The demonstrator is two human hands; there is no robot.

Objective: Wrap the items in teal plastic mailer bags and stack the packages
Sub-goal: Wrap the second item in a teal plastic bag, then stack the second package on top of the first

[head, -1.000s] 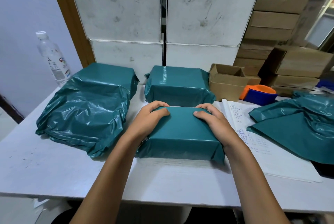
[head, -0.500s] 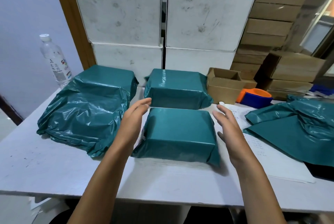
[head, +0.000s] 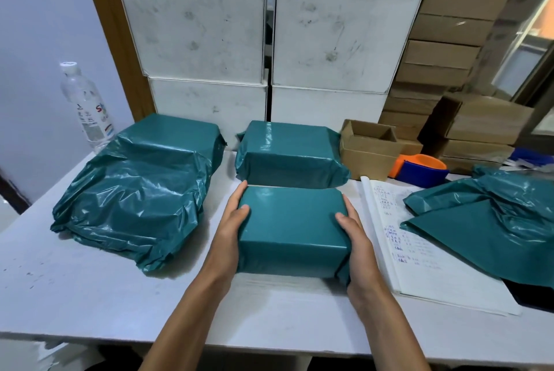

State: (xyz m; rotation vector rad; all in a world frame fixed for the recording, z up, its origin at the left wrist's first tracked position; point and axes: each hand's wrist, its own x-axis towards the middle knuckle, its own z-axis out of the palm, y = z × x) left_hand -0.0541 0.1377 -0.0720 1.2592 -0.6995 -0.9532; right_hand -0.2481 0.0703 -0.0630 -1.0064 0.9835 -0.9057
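I have the wrapped package (head: 292, 228) clamped between my two palms: my left hand (head: 232, 226) is pressed flat along its left side with the thumb hooked over the top edge, and my right hand (head: 355, 235) mirrors it on the right side, thumb on top and fingers curled down the far side out of view. The package sits on the table (head: 90, 289) directly between my hands, and just beyond my fingertips lies a second wrapped package (head: 289, 153), close enough that the two nearly touch. Further out past my left hand is the big loosely bagged bundle (head: 135, 190), and off beyond my right hand lie the spare teal mailer bags (head: 485, 223) on top of a written sheet (head: 413, 250). To my mind the step now is lifting this package and setting it on the one just ahead. To do that well I should squeeze evenly from both sides, since the plastic looks slick and the film may slide over the box inside. I would keep my thumbs pinning the top so it stays level, raise it clear of the far package's crumpled near edge, then lower it square, corners matched, before easing my palms away so the stack does not shift.
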